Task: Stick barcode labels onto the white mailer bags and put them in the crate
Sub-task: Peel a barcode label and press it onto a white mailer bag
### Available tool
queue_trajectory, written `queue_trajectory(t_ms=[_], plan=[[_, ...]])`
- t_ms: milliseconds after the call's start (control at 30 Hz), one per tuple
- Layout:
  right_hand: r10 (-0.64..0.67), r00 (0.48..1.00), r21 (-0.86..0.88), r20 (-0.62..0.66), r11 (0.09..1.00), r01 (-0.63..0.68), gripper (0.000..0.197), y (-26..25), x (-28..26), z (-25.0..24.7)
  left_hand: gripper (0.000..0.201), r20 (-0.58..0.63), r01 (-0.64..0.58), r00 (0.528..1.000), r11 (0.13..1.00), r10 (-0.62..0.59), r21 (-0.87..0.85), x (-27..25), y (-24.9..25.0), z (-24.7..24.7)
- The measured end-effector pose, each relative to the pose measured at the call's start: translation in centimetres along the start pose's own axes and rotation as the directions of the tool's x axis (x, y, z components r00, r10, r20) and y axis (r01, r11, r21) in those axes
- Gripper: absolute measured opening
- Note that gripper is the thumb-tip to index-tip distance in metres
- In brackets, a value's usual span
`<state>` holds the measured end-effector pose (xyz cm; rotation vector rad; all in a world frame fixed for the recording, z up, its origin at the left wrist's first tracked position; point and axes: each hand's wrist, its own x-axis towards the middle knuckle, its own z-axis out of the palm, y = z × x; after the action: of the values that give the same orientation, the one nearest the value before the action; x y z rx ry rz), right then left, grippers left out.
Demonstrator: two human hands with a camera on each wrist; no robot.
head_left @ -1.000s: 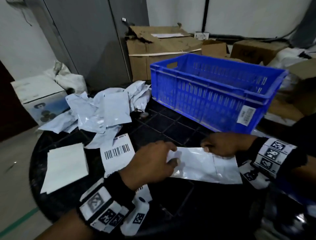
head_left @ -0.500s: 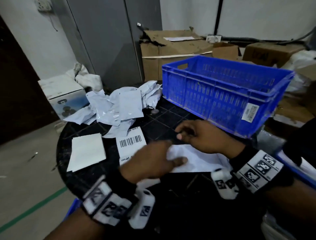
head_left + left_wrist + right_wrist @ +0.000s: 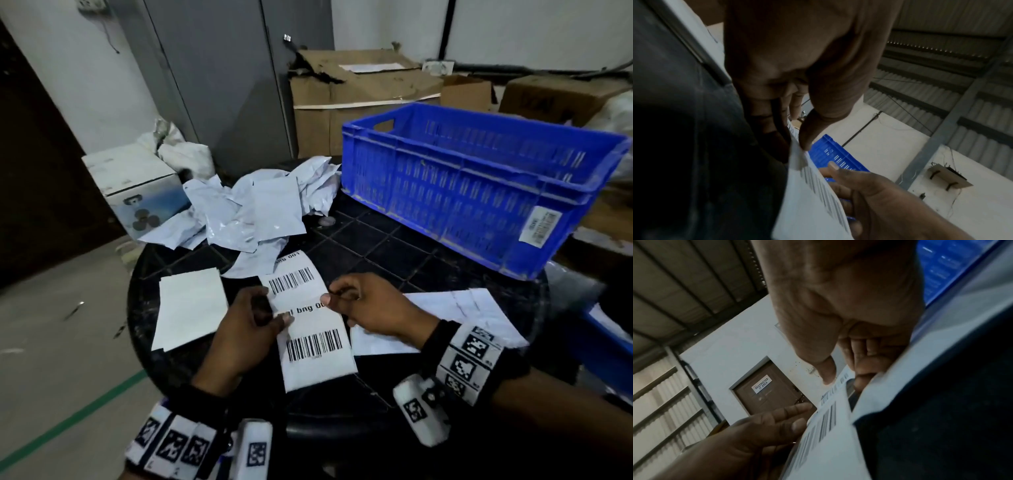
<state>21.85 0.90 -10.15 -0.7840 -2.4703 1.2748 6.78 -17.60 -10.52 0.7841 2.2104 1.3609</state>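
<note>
White label strip [image 3: 310,322] runs lengthwise from you toward the blue crate [image 3: 472,185] at the table's [image 3: 376,246] far right edge; your left hand [image 3: 245,329] and right hand [image 3: 371,305] pinch its sides. The left wrist view shows your thumb [image 3: 807,138] pressing the strip's edge; the right wrist view shows the same pinch.

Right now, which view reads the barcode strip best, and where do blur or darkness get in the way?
Head view: dim but sharp, barcode strip bars legible, wide-angle bends the blue crate. Left wrist view: strip smeared, left half dark. Right wrist view: bars blurred, lower right black.
</note>
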Motion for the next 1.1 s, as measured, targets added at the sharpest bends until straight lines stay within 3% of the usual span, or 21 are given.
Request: queue_trajectory(t_ms=[100, 200, 267, 367, 467, 700, 800, 933, 1100], plan=[[0.096, 0.993, 0.235, -0.075, 0.969, -0.076, 0.03, 0.5, 0.2, 1.1, 0.053, 0.025, -0.027, 0.999, 0.992, 0.031, -0.122, -0.2, -0.4, 1.3], [0.15, 0.988, 0.45, -0.033, 0.885, -0.12, 0.041, 0.4, -0.1, 0.6, 0.058, 0.027, -0.059, 0.997, 0.976, 0.066, -0.211, -0.3, -0.3, 1.6], [0.138, 0.99, 0.502, 0.012, 0.856, -0.126, 0.053, 0.4, -0.3, 0.1, 0.06, 0.032, -0.087, 0.995, 0.966, 0.098, -0.243, -0.2, 0.1, 1.3], [0.02, 0.999, 0.511, 0.045, 0.859, -0.04, 0.068, 0.7, -0.9, -0.3, 0.05, 0.107, -0.034, 0.99, 0.908, 0.087, -0.416, 0.4, 1.7, 0.8], [-0.095, 0.995, 0.485, -0.035, 0.869, 0.101, 0.068, 0.2, -1.7, -0.5, 0.04, 0.255, 0.06, 0.962, 0.846, 0.092, -0.53, 1.1, 3.0, 0.6], [-0.218, 0.972, 0.4, -0.092, 0.886, 0.236, 0.06, -0.7, -2.2, -1.2, 0.049, 0.364, 0.219, 0.931, 0.754, 0.029, -0.619, 1.3, 4.6, -0.2], [-0.21, 0.974, 0.45, -0.084, 0.864, 0.225, 0.058, -1.2, -2.3, -1.2, 0.045, 0.301, 0.157, 0.952, 0.768, 0.048, -0.62, 0.7, 4.9, -0.1], [-0.171, 0.979, 0.55, -0.109, 0.81, 0.203, 0.04, -2.3, -2.4, -1.6, 0.036, 0.252, 0.069, 0.963, 0.815, 0.097, -0.576, 0.3, 5.4, -0.4], [-0.221, 0.951, 0.408, -0.218, 0.864, 0.295, 0.021, -3.3, -2.3, -2.2, 0.015, 0.082, -0.297, 0.941, 0.918, 0.328, -0.262, 0.2, 5.2, -0.7]])
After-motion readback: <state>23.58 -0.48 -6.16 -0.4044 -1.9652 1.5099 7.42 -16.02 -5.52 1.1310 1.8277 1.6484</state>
